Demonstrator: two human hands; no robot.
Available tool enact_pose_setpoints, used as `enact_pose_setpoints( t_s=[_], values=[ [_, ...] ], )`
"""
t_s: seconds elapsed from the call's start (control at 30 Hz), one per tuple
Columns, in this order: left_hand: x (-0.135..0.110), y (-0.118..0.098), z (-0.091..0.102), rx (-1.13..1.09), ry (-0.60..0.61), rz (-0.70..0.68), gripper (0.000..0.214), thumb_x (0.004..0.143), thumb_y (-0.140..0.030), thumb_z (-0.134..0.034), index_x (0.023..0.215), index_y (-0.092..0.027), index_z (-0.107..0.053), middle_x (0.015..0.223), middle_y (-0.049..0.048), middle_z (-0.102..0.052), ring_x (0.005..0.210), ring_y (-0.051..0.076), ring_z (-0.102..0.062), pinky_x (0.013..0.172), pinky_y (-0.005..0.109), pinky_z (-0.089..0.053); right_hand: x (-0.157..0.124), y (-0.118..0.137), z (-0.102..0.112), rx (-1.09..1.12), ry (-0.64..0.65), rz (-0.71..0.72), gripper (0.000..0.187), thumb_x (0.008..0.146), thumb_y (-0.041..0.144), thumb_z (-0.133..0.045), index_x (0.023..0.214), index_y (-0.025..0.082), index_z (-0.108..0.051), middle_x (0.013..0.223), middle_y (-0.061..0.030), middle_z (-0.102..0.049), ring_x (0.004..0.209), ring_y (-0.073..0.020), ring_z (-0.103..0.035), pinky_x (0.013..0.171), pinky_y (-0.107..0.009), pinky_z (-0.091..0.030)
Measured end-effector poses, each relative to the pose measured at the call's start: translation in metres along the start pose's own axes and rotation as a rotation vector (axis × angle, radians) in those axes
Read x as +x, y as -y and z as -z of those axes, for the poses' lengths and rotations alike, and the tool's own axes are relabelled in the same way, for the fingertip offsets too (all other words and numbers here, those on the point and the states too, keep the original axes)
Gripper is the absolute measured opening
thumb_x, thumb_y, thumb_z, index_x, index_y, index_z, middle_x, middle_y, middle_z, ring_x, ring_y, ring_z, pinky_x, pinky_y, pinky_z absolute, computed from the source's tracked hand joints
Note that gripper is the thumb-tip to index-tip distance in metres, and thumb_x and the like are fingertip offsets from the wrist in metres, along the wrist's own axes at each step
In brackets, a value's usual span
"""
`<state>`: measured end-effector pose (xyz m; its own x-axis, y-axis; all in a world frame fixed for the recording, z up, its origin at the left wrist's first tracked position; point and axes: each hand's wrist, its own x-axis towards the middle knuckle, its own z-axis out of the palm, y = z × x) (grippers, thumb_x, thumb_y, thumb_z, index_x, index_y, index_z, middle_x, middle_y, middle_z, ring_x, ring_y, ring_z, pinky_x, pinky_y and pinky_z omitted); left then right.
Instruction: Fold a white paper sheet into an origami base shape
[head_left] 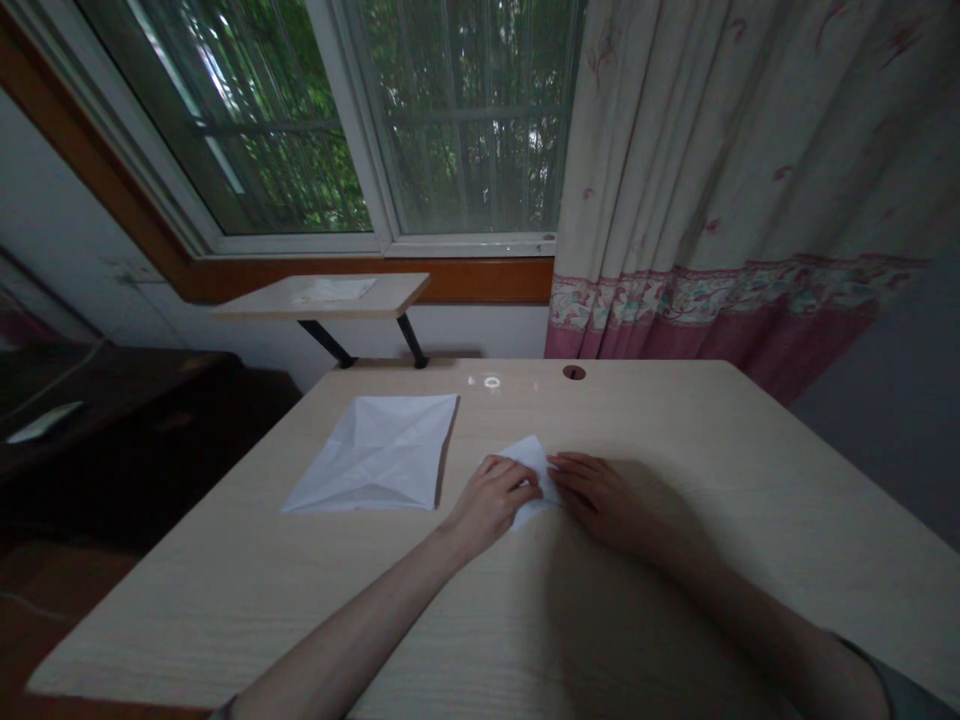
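A small folded white paper lies on the light wooden table, mostly covered by both hands. My left hand rests on its left part with fingers curled and pressed down on it. My right hand presses its right part, fingers close together and laid along the paper's edge. Only the paper's pointed far corner and a strip between the hands show. A larger creased white sheet lies flat on the table to the left of my hands, untouched.
A round cable hole sits near the table's far edge. A small wall-mounted shelf hangs under the window. A floral curtain hangs at the right. A dark cabinet stands left of the table.
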<state>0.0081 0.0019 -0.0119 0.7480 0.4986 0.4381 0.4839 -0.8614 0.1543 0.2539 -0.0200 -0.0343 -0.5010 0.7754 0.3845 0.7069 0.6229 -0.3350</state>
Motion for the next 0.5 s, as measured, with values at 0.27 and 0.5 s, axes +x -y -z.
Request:
enact_pose_setpoints(
  t_s=[0.27, 0.5],
  values=[
    [-0.0007, 0.0028, -0.0007, -0.074, -0.041, 0.053, 0.039, 0.084, 0.005, -0.047, 0.102, -0.021, -0.069, 0.105, 0.0043, -0.070, 0.100, 0.021, -0.061, 0.089, 0.034, -0.046, 0.0028, -0.0023, 0.0040, 0.132, -0.093, -0.007, 0.031, 0.101, 0.026, -0.044, 0.121, 0.023, -0.068, 0.120, -0.0095, -0.069, 0.113, -0.0229, -0.062, 0.102, -0.044, -0.051],
    [0.0020, 0.0019, -0.0013, -0.170, -0.077, 0.147, 0.023, 0.089, -0.007, -0.049, 0.100, -0.019, -0.065, 0.103, 0.0061, -0.068, 0.098, 0.020, -0.064, 0.089, 0.033, -0.052, 0.0044, -0.0053, 0.0021, 0.137, -0.150, 0.007, 0.027, 0.095, 0.016, -0.050, 0.111, 0.023, -0.071, 0.108, -0.0099, -0.067, 0.103, -0.0237, -0.062, 0.093, -0.042, -0.055]
  ],
)
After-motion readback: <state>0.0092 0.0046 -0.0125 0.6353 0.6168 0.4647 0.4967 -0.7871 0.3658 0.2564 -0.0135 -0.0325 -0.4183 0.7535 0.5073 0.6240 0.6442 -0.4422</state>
